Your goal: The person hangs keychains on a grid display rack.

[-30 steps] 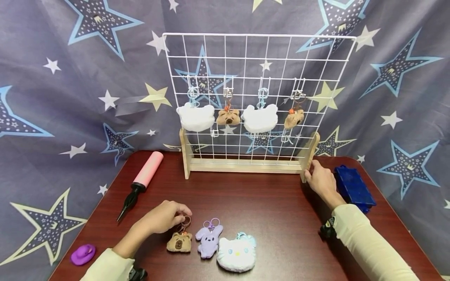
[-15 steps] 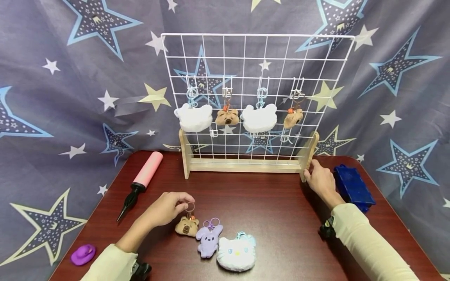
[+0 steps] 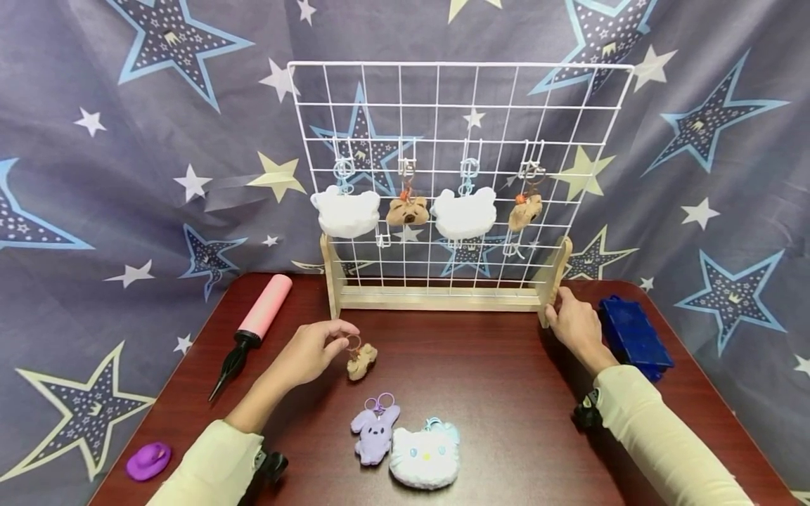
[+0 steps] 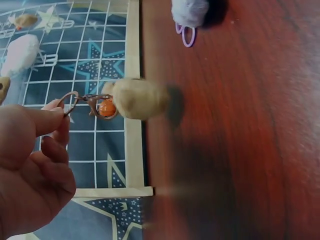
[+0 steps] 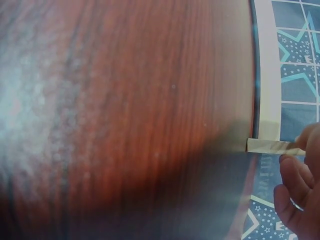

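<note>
My left hand [image 3: 316, 351] pinches the metal ring of a brown plush bear keychain [image 3: 361, 362] between thumb and forefinger. In the left wrist view the bear dangles from its chain beside an orange bead [image 4: 106, 108]. At the rack's right end, my right hand [image 3: 574, 322] grips the wooden foot [image 3: 557, 277] between thumb and fingers. The white wire grid rack [image 3: 462, 65] carries two white plush keychains [image 3: 346, 212] and two brown bear keychains [image 3: 408, 211] on hooks. A purple rabbit keychain [image 3: 374, 436] and a white cat keychain [image 3: 425, 457] lie on the table in front.
A pink and black hand pump [image 3: 266, 309] lies at the table's left, with a small purple hat-shaped thing [image 3: 148, 461] nearer the front. Beyond my right hand sits a blue box [image 3: 635, 334]. A star-patterned curtain [image 3: 171, 302] hangs behind the table [image 3: 506, 400].
My left hand has lifted the bear keychain and carried it away from me and to the right, toward the rack; the bear has turned sideways. My right hand has stayed on the wooden foot.
</note>
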The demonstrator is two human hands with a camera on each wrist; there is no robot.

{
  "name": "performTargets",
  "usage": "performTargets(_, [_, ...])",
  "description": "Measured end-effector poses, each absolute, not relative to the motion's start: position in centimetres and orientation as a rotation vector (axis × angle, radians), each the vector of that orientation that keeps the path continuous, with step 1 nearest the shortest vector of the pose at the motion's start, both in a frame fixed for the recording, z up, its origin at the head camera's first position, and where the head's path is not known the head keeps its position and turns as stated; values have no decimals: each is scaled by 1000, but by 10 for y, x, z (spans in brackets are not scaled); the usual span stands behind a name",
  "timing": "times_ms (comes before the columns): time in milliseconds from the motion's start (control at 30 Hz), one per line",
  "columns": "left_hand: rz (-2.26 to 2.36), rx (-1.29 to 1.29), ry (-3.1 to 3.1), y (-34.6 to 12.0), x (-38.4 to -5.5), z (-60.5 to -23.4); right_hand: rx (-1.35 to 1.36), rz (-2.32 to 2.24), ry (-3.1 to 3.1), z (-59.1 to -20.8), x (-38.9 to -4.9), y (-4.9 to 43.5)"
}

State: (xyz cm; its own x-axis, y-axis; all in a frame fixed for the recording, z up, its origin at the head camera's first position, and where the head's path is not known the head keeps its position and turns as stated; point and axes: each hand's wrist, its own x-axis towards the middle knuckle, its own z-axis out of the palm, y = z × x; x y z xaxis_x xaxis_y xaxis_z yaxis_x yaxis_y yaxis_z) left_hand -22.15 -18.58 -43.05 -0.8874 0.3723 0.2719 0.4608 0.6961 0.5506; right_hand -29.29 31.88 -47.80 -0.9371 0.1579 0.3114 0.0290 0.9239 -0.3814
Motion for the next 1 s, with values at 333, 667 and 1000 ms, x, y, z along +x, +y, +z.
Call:
performTargets(333, [-1013, -595, -2641, -172, -238, -420, -143, 529, -2736, -478, -294, 318])
performTargets(667, [-1045, -530, -2500, -156, -254, -408, -147, 534, -2751, -476, -292, 316])
performTargets(1000, [-1135, -449, -2488, -144, -265, -397, -135, 538, -2751, -476, -292, 318])
